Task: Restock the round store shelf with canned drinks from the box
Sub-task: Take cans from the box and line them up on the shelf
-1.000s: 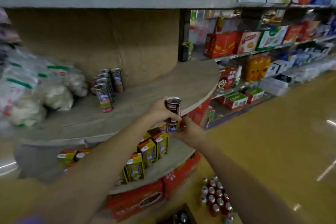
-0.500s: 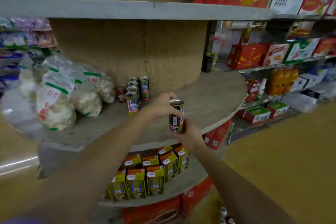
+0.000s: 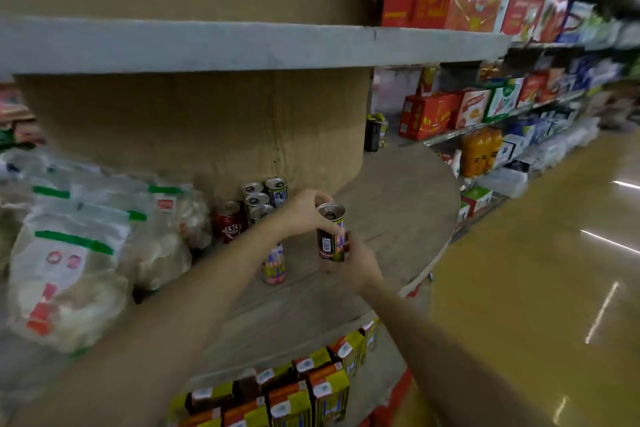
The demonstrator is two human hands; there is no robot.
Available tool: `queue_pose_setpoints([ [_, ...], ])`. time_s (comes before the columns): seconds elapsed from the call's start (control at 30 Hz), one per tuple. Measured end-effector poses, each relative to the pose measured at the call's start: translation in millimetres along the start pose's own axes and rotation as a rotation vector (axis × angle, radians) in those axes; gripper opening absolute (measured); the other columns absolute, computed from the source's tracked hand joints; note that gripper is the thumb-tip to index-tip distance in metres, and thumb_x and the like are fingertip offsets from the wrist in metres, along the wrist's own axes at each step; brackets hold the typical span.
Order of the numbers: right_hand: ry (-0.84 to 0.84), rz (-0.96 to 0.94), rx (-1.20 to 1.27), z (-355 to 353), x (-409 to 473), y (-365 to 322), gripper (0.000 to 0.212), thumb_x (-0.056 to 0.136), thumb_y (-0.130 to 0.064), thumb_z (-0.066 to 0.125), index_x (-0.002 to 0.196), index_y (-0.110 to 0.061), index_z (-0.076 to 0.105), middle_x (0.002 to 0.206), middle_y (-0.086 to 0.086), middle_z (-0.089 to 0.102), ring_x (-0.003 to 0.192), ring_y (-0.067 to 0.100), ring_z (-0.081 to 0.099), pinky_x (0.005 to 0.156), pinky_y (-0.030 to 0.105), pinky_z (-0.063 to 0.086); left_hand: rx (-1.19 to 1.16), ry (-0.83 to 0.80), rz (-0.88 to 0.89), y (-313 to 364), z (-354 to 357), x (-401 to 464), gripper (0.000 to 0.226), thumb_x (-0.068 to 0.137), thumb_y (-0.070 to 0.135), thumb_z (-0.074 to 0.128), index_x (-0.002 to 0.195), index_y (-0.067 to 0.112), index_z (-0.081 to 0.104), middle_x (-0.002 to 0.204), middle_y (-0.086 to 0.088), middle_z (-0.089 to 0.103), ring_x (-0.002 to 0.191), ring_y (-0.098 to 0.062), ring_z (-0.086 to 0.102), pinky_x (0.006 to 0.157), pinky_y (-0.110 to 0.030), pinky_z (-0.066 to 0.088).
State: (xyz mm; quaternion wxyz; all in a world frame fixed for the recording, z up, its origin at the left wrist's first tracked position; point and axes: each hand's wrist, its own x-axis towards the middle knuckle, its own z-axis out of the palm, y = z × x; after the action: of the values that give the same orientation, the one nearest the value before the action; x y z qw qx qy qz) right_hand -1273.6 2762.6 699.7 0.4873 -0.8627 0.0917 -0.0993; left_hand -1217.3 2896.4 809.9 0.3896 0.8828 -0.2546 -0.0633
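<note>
A dark canned drink (image 3: 330, 236) is upright just above the round wooden shelf (image 3: 398, 204). My left hand (image 3: 304, 211) grips its upper part from the left. My right hand (image 3: 358, 262) holds its lower part from the right. To its left stands a row of several similar cans (image 3: 258, 201) running back toward the round centre column (image 3: 207, 121); the front can (image 3: 274, 265) is partly hidden by my left forearm. A red can (image 3: 230, 225) stands beside the row. The box is out of view.
Clear bags of white goods (image 3: 69, 270) fill the shelf's left side. Yellow drink cartons (image 3: 294, 392) line the tier below. A grey upper tier (image 3: 207, 45) overhangs. Straight shelves of boxed goods (image 3: 485, 107) run along the right, beside a glossy floor (image 3: 536, 270).
Both hands have carried the can further in over the round shelf, closer to the row of cans. The camera has moved nearer and tilted up; the box on the floor has left the view.
</note>
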Motion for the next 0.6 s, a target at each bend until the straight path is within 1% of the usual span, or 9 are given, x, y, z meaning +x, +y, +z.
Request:
queue_pose_setpoints([
  [0.1,0.030,0.023,-0.039,6,5,-5,0.051,0.071,-0.029,0.084,0.110,-0.015,0.054,0.096,-0.004,0.062,0.098,0.020,0.062,0.071,0.025,0.040,0.012,-0.028,0.021,-4,-12,8,0.043,0.061,0.008,0.088,0.100,0.015,0.071,0.085,0.007,0.067,0.077,-0.007,0.062,0.058,-0.017,0.044],
  [0.17,0.042,0.015,-0.065,6,7,-9,0.052,0.070,-0.037,0.085,0.107,-0.015,0.056,0.096,-0.004,0.064,0.095,0.019,0.061,0.070,0.026,0.041,0.038,-0.075,0.030,-4,-18,11,0.045,0.065,-0.001,0.082,0.105,0.014,0.067,0.078,0.009,0.060,0.051,0.007,0.052,0.043,-0.010,0.036],
  [0.23,0.053,-0.025,-0.066,4,9,-12,0.054,0.067,-0.036,0.087,0.108,-0.016,0.060,0.099,-0.001,0.067,0.089,0.018,0.061,0.070,0.028,0.045,0.062,-0.125,0.034,-3,-22,13,0.046,0.069,-0.007,0.077,0.111,0.008,0.064,0.082,0.007,0.058,0.038,0.008,0.044,0.035,-0.008,0.030],
  [0.3,0.025,-0.050,-0.084,2,13,-16,0.058,0.066,-0.029,0.088,0.115,-0.016,0.061,0.103,0.000,0.067,0.087,0.016,0.059,0.065,0.025,0.040,0.102,-0.172,0.051,-6,-27,19,0.048,0.069,-0.007,0.077,0.113,0.007,0.064,0.097,0.003,0.061,0.046,0.010,0.050,0.041,-0.007,0.037],
  [0.37,-0.016,-0.069,-0.122,1,19,-20,0.057,0.068,-0.026,0.086,0.118,-0.017,0.060,0.099,-0.003,0.068,0.086,0.015,0.061,0.059,0.017,0.039,0.178,-0.202,0.090,-7,-32,24,0.051,0.065,-0.003,0.080,0.110,0.013,0.065,0.110,0.004,0.064,0.087,0.004,0.064,0.072,-0.016,0.052],
  [0.4,-0.031,-0.068,-0.114,1,22,-22,0.054,0.069,-0.023,0.085,0.116,-0.018,0.060,0.095,-0.003,0.068,0.083,0.015,0.061,0.058,0.013,0.040,0.203,-0.210,0.092,-8,-35,27,0.053,0.063,0.000,0.082,0.110,0.016,0.065,0.116,0.004,0.065,0.105,-0.005,0.061,0.086,-0.025,0.052],
  [0.43,-0.039,-0.063,-0.095,3,28,-22,0.052,0.069,-0.021,0.085,0.115,-0.018,0.061,0.092,-0.002,0.069,0.082,0.016,0.063,0.058,0.012,0.043,0.235,-0.223,0.093,-8,-38,30,0.054,0.064,0.001,0.082,0.113,0.015,0.065,0.119,0.004,0.064,0.112,-0.011,0.058,0.092,-0.029,0.049],
  [0.5,-0.055,-0.036,-0.061,9,38,-23,0.048,0.068,-0.017,0.084,0.111,-0.016,0.062,0.094,0.004,0.071,0.084,0.020,0.066,0.062,0.016,0.050,0.317,-0.239,0.093,-9,-43,35,0.057,0.064,0.005,0.083,0.117,0.016,0.064,0.118,0.004,0.064,0.110,-0.014,0.059,0.090,-0.034,0.052],
  [0.6,-0.094,-0.044,-0.055,22,55,-23,0.047,0.061,-0.020,0.084,0.103,-0.016,0.063,0.091,0.002,0.073,0.083,0.020,0.069,0.076,0.039,0.057,0.429,-0.227,0.076,-14,-50,42,0.054,0.061,0.014,0.085,0.111,0.023,0.066,0.108,0.006,0.067,0.100,-0.019,0.064,0.082,-0.044,0.056],
])
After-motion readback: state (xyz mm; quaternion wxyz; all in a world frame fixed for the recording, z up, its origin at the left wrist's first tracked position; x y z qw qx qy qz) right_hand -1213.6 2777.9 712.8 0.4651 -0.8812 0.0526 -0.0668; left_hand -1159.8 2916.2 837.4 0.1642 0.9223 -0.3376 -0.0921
